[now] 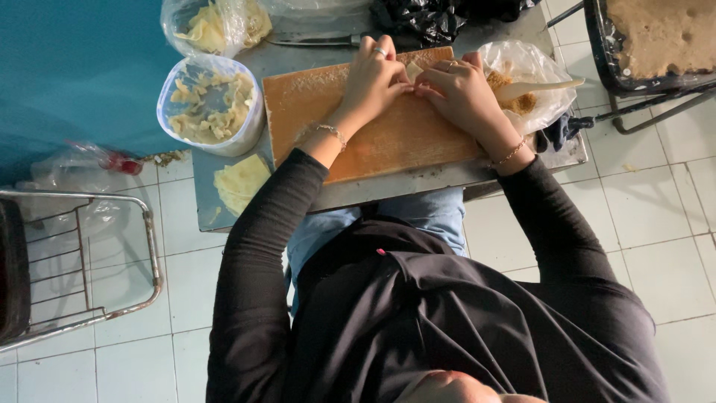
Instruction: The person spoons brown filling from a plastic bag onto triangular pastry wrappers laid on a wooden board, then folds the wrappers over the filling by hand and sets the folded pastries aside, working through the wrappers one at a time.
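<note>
My left hand (373, 78) and my right hand (459, 89) meet at the far edge of a wooden cutting board (373, 142). Between the fingertips of both hands sits a small pale piece of dough wrapper (412, 71), pinched from each side. Both wrists wear thin bracelets, and the left hand has a ring. The board lies on a small metal table (388, 190) in front of my lap. Most of the dough piece is hidden under my fingers.
A clear tub (211, 104) of folded dough pieces stands left of the board, a flat stack of pale wrappers (240, 181) in front of it. A bag with brown filling and a pale spoon (533, 88) lies at right. A wire rack (82, 261) stands at left.
</note>
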### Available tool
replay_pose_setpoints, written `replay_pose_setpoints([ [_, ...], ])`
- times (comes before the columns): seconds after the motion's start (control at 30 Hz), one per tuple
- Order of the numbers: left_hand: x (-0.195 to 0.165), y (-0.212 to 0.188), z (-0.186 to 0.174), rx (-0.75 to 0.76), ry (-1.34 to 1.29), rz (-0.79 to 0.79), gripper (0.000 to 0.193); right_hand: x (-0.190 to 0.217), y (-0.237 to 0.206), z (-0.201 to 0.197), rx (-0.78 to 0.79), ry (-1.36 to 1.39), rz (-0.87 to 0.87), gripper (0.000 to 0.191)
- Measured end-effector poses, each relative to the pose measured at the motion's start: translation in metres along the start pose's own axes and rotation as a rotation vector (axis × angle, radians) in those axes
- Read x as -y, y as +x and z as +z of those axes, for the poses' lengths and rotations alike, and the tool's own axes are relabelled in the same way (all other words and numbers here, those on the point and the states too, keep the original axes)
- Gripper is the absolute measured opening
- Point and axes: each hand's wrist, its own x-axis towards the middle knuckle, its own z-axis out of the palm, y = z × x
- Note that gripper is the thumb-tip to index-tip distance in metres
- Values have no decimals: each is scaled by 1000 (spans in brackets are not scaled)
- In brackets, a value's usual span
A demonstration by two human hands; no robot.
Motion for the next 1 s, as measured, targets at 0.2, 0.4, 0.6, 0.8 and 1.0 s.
replay_pose_setpoints([
  [0.2,-4,-1,-4,15,21,-7,24,-9,-5,12,3,-85,-21,9],
  [0.4,-14,0,-8,-48,367,319,20,-14,-1,15,45,-18,57,6],
  [0.6,-12,4,-5,-24,263,299,11,-12,4,8,61,37,130,14],
  [0.8,-9,15,-4,-25,67,234,17,-3,-4,3,-1,-143,-3,13],
  [1.0,-1,19,-3,52,-12,140,20,-6,-3,6,-14,-207,18,13],
])
